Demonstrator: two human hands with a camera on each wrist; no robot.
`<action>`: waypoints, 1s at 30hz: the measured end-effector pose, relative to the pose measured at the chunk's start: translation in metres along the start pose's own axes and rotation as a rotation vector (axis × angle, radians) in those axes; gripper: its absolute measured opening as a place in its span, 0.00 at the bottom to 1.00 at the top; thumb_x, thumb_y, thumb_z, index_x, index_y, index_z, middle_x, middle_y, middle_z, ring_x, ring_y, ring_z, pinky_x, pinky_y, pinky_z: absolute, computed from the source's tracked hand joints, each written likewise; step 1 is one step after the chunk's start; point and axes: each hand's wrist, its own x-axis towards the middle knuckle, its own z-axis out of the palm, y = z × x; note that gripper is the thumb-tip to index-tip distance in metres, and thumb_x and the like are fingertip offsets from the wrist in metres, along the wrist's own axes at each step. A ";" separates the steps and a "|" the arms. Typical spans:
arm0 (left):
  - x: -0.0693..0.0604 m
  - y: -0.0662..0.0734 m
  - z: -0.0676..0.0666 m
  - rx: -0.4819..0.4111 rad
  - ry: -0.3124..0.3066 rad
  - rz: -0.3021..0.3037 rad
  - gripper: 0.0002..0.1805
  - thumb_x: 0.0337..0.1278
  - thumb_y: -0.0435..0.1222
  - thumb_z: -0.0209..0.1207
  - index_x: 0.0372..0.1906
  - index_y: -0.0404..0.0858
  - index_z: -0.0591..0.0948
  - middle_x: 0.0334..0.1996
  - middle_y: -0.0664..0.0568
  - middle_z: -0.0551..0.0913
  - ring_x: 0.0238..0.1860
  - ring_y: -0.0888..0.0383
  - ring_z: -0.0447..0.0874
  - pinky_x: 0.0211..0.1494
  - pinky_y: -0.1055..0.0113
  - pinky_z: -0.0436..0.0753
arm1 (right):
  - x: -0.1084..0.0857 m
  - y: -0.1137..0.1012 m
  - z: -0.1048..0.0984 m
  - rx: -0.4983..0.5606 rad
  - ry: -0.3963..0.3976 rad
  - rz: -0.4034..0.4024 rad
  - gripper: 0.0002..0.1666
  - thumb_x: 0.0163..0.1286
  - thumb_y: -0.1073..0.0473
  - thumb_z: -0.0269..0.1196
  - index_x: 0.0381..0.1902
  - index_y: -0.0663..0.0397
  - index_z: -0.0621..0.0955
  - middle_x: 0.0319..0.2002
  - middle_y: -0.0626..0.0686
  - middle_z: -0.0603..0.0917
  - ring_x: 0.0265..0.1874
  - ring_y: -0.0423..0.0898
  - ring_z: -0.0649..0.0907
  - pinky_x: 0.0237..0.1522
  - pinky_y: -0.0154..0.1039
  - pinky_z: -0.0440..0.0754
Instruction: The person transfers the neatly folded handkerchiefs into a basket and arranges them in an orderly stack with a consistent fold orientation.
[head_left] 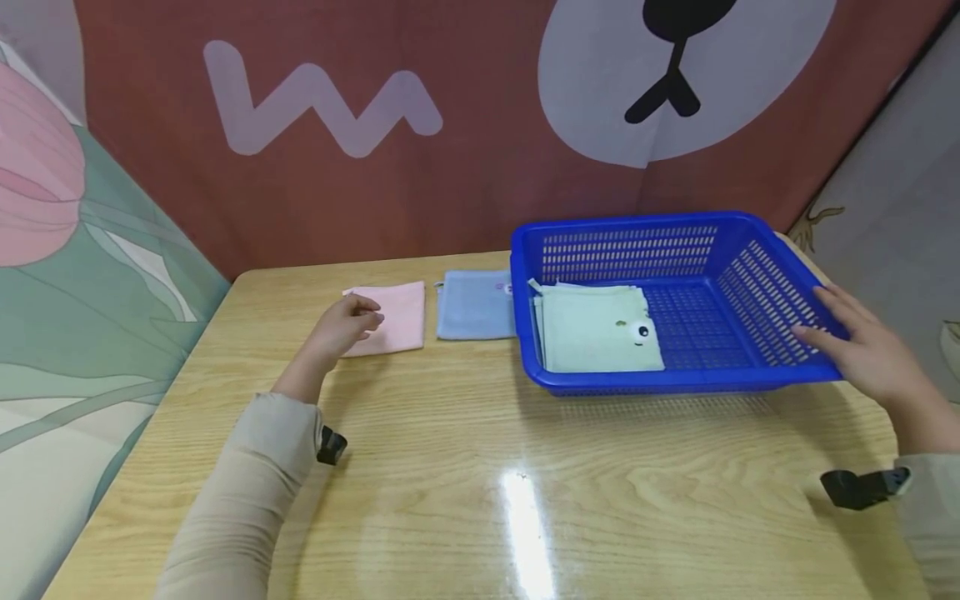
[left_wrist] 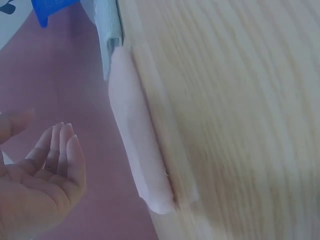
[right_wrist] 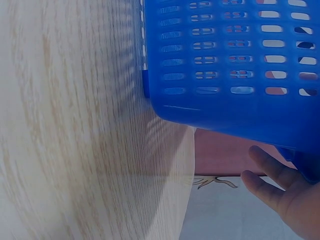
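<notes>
My left hand (head_left: 341, 327) hovers over a folded pink cloth (head_left: 400, 321) on the table, its fingers loosely bent and nothing between them. In the left wrist view a gap shows between the hand (left_wrist: 47, 175) and the pink cloth (left_wrist: 137, 135). At the right, my right hand (head_left: 873, 350) grips the side rim of a blue plastic basket (head_left: 637, 382), thumb over the rim and fingers outside. Below the rim, the right wrist view shows some of those fingers (right_wrist: 272, 167). Inside the basket's left part lie stacked pale green cloths (head_left: 588, 333), the top one bearing an eye design.
A folded blue cloth (head_left: 474, 308) lies between the pink cloth and the basket, its right end hidden behind the basket wall. The wooden table (head_left: 420, 467) extends toward me, and a brown printed curtain (head_left: 337, 200) hangs behind its far edge.
</notes>
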 end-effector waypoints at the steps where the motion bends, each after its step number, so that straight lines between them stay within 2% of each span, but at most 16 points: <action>1: 0.000 -0.001 -0.001 0.004 0.007 -0.001 0.20 0.59 0.33 0.45 0.52 0.24 0.62 0.50 0.36 0.65 0.51 0.43 0.65 0.53 0.55 0.67 | 0.001 0.001 0.000 0.001 0.000 -0.001 0.42 0.60 0.39 0.49 0.64 0.28 0.38 0.65 0.40 0.32 0.61 0.58 0.32 0.46 0.70 0.34; 3: 0.001 -0.004 -0.002 0.006 0.018 -0.005 0.20 0.59 0.33 0.45 0.52 0.24 0.61 0.50 0.35 0.65 0.51 0.43 0.65 0.53 0.55 0.66 | -0.001 -0.003 -0.001 0.000 0.006 -0.009 0.42 0.60 0.39 0.49 0.63 0.28 0.38 0.65 0.39 0.32 0.61 0.58 0.33 0.46 0.70 0.34; 5: 0.001 -0.006 -0.004 0.003 0.027 -0.016 0.20 0.59 0.33 0.45 0.52 0.24 0.61 0.50 0.35 0.65 0.51 0.42 0.65 0.53 0.55 0.66 | -0.009 -0.020 -0.005 0.008 0.004 -0.002 0.42 0.62 0.40 0.48 0.64 0.31 0.38 0.65 0.42 0.32 0.61 0.58 0.33 0.46 0.70 0.35; 10: 0.002 -0.012 -0.009 -0.001 0.034 -0.033 0.21 0.59 0.34 0.45 0.52 0.24 0.61 0.51 0.35 0.65 0.52 0.42 0.64 0.53 0.55 0.66 | -0.042 -0.098 -0.031 0.042 -0.040 -0.001 0.40 0.65 0.47 0.46 0.66 0.51 0.40 0.65 0.55 0.33 0.60 0.64 0.35 0.48 0.69 0.37; 13: 0.001 -0.013 -0.012 0.015 0.037 -0.036 0.21 0.59 0.34 0.45 0.53 0.24 0.61 0.51 0.35 0.64 0.52 0.42 0.64 0.54 0.55 0.66 | -0.052 -0.125 -0.039 0.052 -0.054 -0.008 0.40 0.66 0.48 0.45 0.65 0.57 0.40 0.65 0.60 0.34 0.59 0.66 0.36 0.48 0.69 0.37; 16: 0.001 -0.013 -0.014 0.046 0.048 -0.046 0.22 0.59 0.35 0.45 0.53 0.24 0.60 0.51 0.35 0.64 0.52 0.42 0.64 0.54 0.55 0.66 | -0.054 -0.130 -0.041 0.050 -0.052 -0.010 0.39 0.66 0.48 0.44 0.65 0.57 0.40 0.65 0.59 0.34 0.59 0.66 0.36 0.48 0.69 0.37; 20: 0.001 -0.015 -0.017 0.084 0.071 -0.072 0.22 0.60 0.37 0.45 0.53 0.25 0.61 0.51 0.36 0.64 0.52 0.42 0.64 0.53 0.55 0.66 | -0.053 -0.123 -0.039 0.053 -0.047 0.000 0.39 0.66 0.47 0.44 0.65 0.54 0.40 0.65 0.56 0.33 0.59 0.65 0.36 0.48 0.69 0.38; 26: 0.003 -0.019 -0.021 0.151 0.115 -0.086 0.21 0.58 0.36 0.46 0.51 0.25 0.62 0.51 0.34 0.64 0.49 0.44 0.63 0.50 0.55 0.66 | -0.055 -0.128 -0.041 0.050 -0.055 0.008 0.39 0.66 0.48 0.44 0.65 0.56 0.39 0.65 0.58 0.32 0.59 0.66 0.35 0.47 0.69 0.37; 30: 0.002 -0.021 -0.024 0.188 0.121 -0.103 0.21 0.58 0.36 0.45 0.51 0.25 0.62 0.50 0.34 0.64 0.48 0.44 0.63 0.49 0.55 0.66 | -0.056 -0.133 -0.042 0.053 -0.064 0.004 0.39 0.66 0.48 0.44 0.65 0.57 0.39 0.65 0.58 0.32 0.59 0.66 0.35 0.47 0.69 0.37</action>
